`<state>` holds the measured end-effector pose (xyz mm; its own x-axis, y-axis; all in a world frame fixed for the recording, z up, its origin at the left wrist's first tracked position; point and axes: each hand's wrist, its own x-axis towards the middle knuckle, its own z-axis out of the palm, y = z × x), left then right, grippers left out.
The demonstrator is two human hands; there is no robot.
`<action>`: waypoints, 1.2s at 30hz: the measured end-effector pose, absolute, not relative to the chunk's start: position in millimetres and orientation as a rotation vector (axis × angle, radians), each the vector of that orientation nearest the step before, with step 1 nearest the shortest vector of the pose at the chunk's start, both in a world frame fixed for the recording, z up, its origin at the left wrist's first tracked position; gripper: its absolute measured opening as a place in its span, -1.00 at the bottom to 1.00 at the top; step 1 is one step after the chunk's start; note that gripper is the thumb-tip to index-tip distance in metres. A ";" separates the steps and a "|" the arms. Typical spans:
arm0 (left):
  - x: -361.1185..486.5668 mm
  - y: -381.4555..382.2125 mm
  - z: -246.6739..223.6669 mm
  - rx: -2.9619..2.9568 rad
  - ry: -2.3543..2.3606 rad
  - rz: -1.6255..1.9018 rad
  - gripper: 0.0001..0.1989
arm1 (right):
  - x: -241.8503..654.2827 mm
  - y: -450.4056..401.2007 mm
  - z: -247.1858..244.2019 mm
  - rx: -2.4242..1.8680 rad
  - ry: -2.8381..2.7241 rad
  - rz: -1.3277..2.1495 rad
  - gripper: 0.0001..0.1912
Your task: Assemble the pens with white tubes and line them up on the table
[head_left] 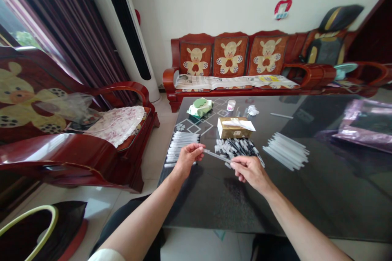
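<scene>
A translucent pen barrel (217, 155) is stretched between my two hands, slanting down to the right above the dark table. Its left end is pinched in my left hand (190, 157), and the fingers of my right hand (249, 170) close on the other end. Under and left of my left hand lies a row of pens (183, 142) with dark ends. Behind my right hand is a heap of black and clear pen parts (240, 147), with small pale caps at its left. A stack of white translucent tubes (286, 151) rests farther right.
Behind the heap stands a gold tissue box (235, 131). A green wipes pack (200, 108), a small white jar (231, 105), crumpled tissue (252, 110) and one loose tube (281, 116) lie farther back. Purple plastic packaging (367, 124) sits at right. A bin (55, 222) stands at lower left.
</scene>
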<state>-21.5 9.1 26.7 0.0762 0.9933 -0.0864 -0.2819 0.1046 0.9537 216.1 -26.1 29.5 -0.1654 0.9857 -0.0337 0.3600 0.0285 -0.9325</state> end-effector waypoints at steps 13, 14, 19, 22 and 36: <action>-19.6 7.9 19.2 0.847 1.003 1.249 -0.66 | 204.3 -34.8 36.4 -1.375 -1.957 0.697 -0.72; -19.2 8.2 18.7 0.865 1.019 1.257 -0.65 | 202.6 -35.7 36.4 -1.370 -2.002 0.650 -0.71; -13.7 6.6 15.4 0.996 1.108 1.342 -0.63 | 192.7 -42.7 36.6 -1.329 -2.178 0.387 -0.67; -9.6 4.0 10.7 0.981 1.109 1.360 -0.63 | 188.3 -47.1 38.6 -1.344 -2.148 0.382 -0.66; -6.5 -1.5 9.7 0.946 1.006 1.388 -0.65 | 186.3 -46.5 33.1 -1.331 -1.428 1.315 -0.68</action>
